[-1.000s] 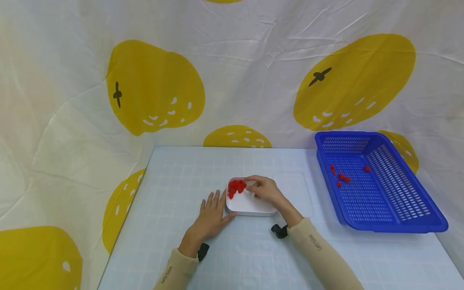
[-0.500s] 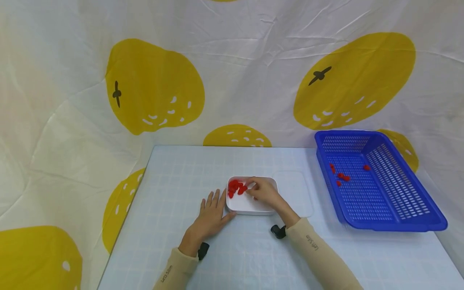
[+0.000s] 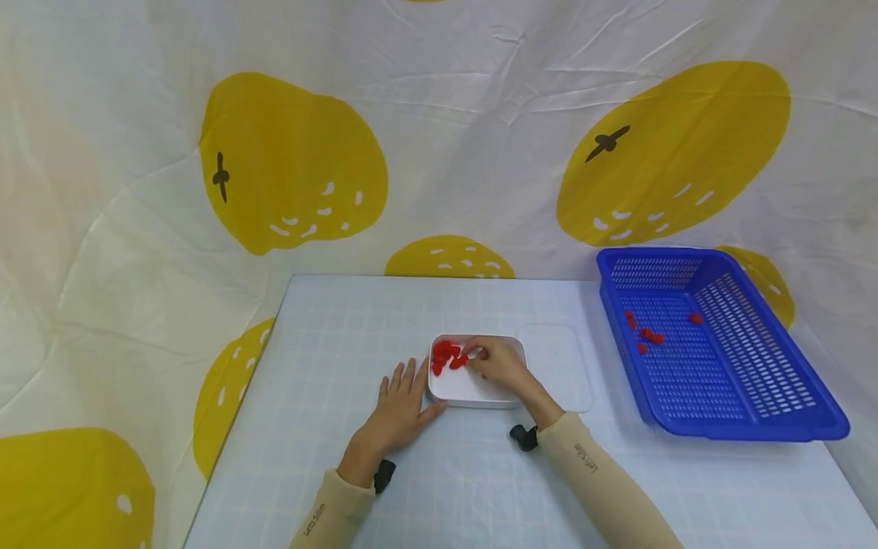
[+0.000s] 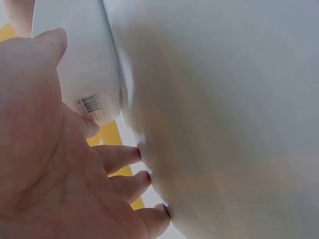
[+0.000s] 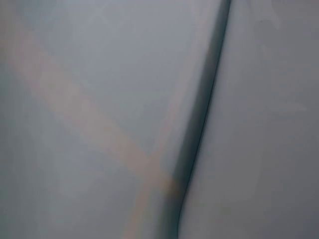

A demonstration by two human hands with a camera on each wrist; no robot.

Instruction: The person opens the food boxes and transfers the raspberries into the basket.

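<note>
Clock referred to the tray's centre in the head view, 12 pointing away from the wearer.

I have the white tray (image 3: 463,387) on the pale checked tabletop (image 3: 343,335). Left hand (image 3: 396,418) at 8 o'clock: fingers straight and spread, index by the tray wall at 9, thumb at the corner between 7 and 8. My left wrist feed shows its other fingertips resting on the tabletop, and a barcode label (image 4: 90,103) on the tray wall.

Right hand (image 3: 499,364) reaches in over the rim from 4 o'clock, fingers bent, thumb and index at a red piece (image 3: 462,361); pinching or merely touching, I cannot tell. Cluster of red pieces (image 3: 443,354) inside the tray at 10 o'clock; individual shapes too small to read.

Just outside at 3 o'clock, a translucent flat rectangle (image 3: 555,367). Farther out at 3, a blue basket (image 3: 748,435) containing loose red bits (image 3: 656,339), mostly toward its own 9 o'clock.
</note>
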